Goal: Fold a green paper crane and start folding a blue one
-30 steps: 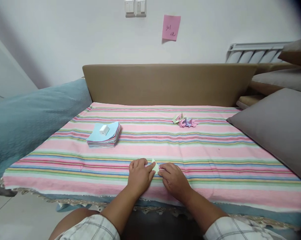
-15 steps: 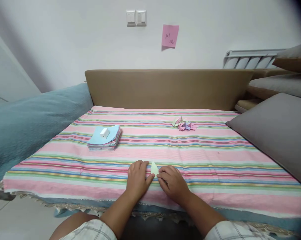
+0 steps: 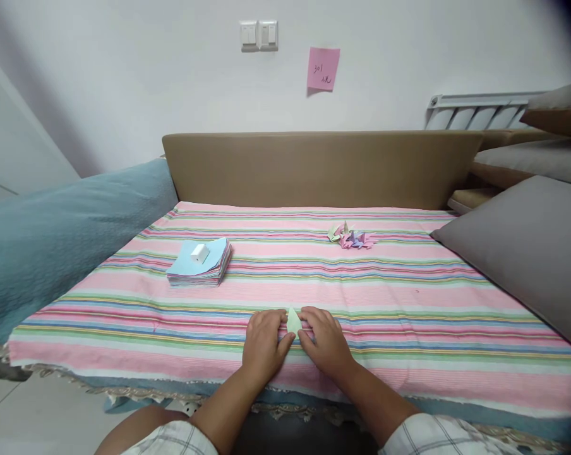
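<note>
A small pale green piece of folded paper lies on the striped cloth, its pointed end away from me. My left hand grips its left side, thumb at the near edge and fingers curled near the upper left. On the other side my right hand holds the right edge, with the thumb low and the fingertips by the upper part. Any fine creases in the paper are too small to make out.
Left of my hands stands a stack of coloured paper with a white block on top. Several folded paper cranes sit farther back to the right. Grey cushions line the right side, and a blue bolster the left.
My right hand's fingers have moved up and forward along the paper, spreading from the thumb. My left fingers have come closer to the paper's upper left edge.
</note>
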`<state>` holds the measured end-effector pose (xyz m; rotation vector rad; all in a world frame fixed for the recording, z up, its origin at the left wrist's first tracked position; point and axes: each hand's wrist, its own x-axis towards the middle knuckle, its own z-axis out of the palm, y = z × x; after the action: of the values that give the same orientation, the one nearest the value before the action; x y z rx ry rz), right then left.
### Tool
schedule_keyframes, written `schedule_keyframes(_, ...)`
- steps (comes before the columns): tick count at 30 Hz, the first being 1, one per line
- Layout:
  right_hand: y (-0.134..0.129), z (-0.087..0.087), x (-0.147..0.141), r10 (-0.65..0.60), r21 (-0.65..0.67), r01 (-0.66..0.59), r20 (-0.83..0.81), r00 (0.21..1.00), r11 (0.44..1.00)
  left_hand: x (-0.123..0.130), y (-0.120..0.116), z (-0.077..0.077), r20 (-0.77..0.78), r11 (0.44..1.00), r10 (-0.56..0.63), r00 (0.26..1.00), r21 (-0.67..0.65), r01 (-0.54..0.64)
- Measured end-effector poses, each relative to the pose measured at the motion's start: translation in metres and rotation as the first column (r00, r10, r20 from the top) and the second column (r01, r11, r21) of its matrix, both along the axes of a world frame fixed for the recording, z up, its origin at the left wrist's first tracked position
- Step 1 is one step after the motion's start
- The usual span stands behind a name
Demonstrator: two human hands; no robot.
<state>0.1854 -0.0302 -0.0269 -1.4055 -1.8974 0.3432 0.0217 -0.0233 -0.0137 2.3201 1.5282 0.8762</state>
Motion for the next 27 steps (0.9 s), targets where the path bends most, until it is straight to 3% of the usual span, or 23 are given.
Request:
schedule_keyframes(3, -0.001, 0.004, -0.001, 0.102, -0.076, -0.118, -0.191, 0.976, 0.99, 0.0, 0.002, -0.002, 0.218, 0.992, -0.006, 0.976, -0.122, 0.033)
schedule_keyframes(5, -0.001, 0.007, -0.004, 0.143, -0.115, -0.203, -0.392, 0.909, 0.972, 0.001, 0.004, -0.002, 0.481, 0.965, 0.022, 0.877, -0.24, 0.107)
schedule_keyframes(7, -0.001, 0.008, -0.006, 0.142, -0.129, -0.27, -0.598, 0.788, 0.954, 0.004, 0.004, 0.001, 0.742, 0.912, 0.089, 0.664, -0.328, 0.245)
schedule_keyframes(9, 0.0, 0.01, -0.009, 0.099, -0.151, -0.324, -0.761, 0.641, 0.934, 0.007, 0.003, 0.007, 0.884, 0.853, 0.188, 0.428, -0.363, 0.374)
schedule_keyframes(10, 0.0, 0.011, -0.009, 0.069, -0.17, -0.352, -0.816, 0.574, 0.92, 0.009, 0.003, 0.01, 0.909, 0.828, 0.24, 0.34, -0.374, 0.417)
schedule_keyframes(12, 0.001, 0.013, -0.01, 0.009, -0.208, -0.399, -0.878, 0.479, 0.893, 0.01, 0.001, 0.015, 0.917, 0.789, 0.323, 0.234, -0.397, 0.468)
schedule_keyframes(17, 0.003, 0.013, -0.011, -0.02, -0.206, -0.454, -0.924, 0.381, 0.867, 0.009, -0.002, 0.018, 0.904, 0.748, 0.396, 0.16, -0.419, 0.515)
schedule_keyframes(21, 0.004, 0.01, -0.011, -0.029, -0.21, -0.482, -0.934, 0.356, 0.851, 0.009, -0.002, 0.018, 0.904, 0.733, 0.401, 0.146, -0.413, 0.54)
schedule_keyframes(24, 0.004, 0.012, -0.01, -0.017, -0.219, -0.464, -0.916, 0.4, 0.858, 0.009, -0.002, 0.018, 0.898, 0.73, 0.409, 0.161, -0.427, 0.534)
schedule_keyframes(27, 0.003, 0.017, -0.009, 0.004, -0.235, -0.422, -0.87, 0.493, 0.876, 0.01, 0.0, 0.016, 0.896, 0.752, 0.404, 0.185, -0.441, 0.49)
